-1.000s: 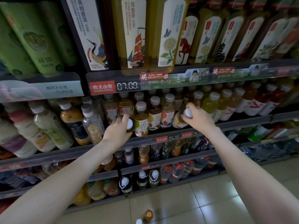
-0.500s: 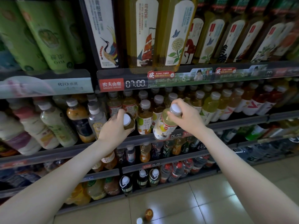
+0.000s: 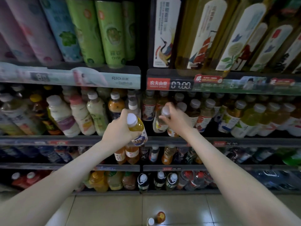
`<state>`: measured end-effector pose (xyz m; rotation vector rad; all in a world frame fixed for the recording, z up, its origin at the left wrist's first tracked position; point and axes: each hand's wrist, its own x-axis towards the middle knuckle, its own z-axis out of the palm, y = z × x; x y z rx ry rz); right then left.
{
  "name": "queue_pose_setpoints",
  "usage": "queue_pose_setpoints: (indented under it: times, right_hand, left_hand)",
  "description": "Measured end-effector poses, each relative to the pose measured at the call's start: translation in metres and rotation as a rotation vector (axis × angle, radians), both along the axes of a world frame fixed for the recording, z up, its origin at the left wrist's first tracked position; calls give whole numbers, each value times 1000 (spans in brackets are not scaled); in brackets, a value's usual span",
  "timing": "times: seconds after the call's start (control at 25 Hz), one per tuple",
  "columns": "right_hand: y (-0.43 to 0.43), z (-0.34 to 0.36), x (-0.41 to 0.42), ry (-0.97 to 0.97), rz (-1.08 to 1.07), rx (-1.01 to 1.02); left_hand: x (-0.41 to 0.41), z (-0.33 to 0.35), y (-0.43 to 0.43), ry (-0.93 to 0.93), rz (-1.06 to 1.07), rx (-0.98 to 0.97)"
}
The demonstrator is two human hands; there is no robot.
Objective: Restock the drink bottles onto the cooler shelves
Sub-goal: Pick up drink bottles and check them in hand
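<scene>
Gripping orange drink bottle (image 3: 137, 128) at its shoulder in left hand (image 3: 118, 131), pale drink bottle (image 3: 160, 123) near its cap in right hand (image 3: 177, 120); probably full, heavy, slick

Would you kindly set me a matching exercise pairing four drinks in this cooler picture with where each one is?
Things:
1. orange bottle
2. pale bottle
3. green cans
4. amber bottle

Places:
A. on the floor tiles
B. on the top shelf, left bay
C. gripped by the left hand
D. gripped by the right hand

Pairs: 1-C, 2-D, 3-B, 4-A.
</scene>
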<state>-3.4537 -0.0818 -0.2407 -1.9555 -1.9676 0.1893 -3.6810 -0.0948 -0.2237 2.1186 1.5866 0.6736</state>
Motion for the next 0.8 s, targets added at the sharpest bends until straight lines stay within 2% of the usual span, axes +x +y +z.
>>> queue_pose_setpoints:
  times: [0.16, 0.28, 0.32, 0.44, 0.52, 0.6, 0.72, 0.8]
  right_hand:
    - [24, 2, -10, -81, -52, -126]
    - [30, 16, -15, -171, -96, -127]
    - [27, 22, -15, -116, -69, -121]
    - [4, 27, -17, 276, 132, -264]
    - [-15, 19, -18, 340, 217, -427]
    - [-29, 5, -14, 411, 182, -448]
    - [-47, -5, 11, 609, 69, -326]
    - [-62, -5, 34, 841, 30, -305]
  left_hand:
    - [-11, 0, 14, -153, 50, -122]
    - [-9, -1, 25, -224, 55, -185]
    - [-5, -1, 28, -225, 67, -199]
    - [13, 5, 33, -149, 121, -214]
    - [31, 8, 35, -120, 120, -250]
    - [56, 12, 32, -74, 92, -260]
    - [93, 15, 28, 112, -14, -141]
    - [108, 15, 30, 68, -206, -148]
